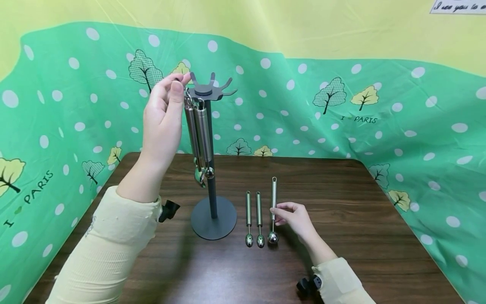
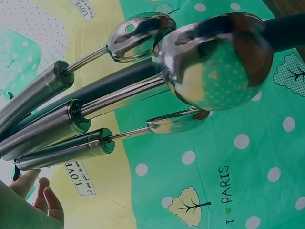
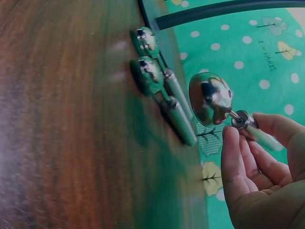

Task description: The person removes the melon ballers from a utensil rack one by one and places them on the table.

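A dark grey utensil stand (image 1: 214, 147) has hooks around its top. My left hand (image 1: 165, 109) is at its left side, thumb and forefinger pinching the tip of a hook. Steel utensils (image 1: 204, 135) hang there; the left wrist view shows three, including a round-bowled ladle (image 2: 214, 62) and a spoon with a hole (image 2: 140, 38). My right hand (image 1: 298, 219) pinches the steel handle of another ladle (image 1: 273, 237) between thumb and fingers. Its bowl appears raised off the table in the right wrist view. Two smaller spoons (image 1: 249, 240) (image 1: 260, 240) lie to its left.
The stand's round base (image 1: 214, 230) sits on a dark wooden table (image 1: 353, 236), left of the spoons. A green and yellow patterned cloth (image 1: 284, 105) hangs behind and beside the table. Bare hooks (image 1: 225, 84) point to the right and back of the stand.
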The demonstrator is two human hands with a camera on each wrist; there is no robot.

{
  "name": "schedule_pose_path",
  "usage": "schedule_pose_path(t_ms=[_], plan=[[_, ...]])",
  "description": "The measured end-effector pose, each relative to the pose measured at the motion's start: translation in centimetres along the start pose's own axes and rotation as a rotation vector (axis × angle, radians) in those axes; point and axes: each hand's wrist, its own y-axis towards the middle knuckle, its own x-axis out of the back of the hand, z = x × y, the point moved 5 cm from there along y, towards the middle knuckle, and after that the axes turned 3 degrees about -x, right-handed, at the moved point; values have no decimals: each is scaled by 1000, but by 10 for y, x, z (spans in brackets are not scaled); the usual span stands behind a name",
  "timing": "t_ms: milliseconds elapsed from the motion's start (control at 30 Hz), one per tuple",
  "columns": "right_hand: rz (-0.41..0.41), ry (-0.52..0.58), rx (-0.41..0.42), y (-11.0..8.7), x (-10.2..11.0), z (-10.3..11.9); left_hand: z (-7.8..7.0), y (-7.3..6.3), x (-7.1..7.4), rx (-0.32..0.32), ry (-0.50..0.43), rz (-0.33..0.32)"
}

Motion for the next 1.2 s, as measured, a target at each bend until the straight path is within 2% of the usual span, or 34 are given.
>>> schedule_pose_path(t_ms=[533, 1200], plan=[[14, -31, -74, 5, -6, -26, 1, -2, 0, -12, -1, -23], [-34, -171, -131, 7, -7, -28, -2, -7, 1, -56, 36, -79]])
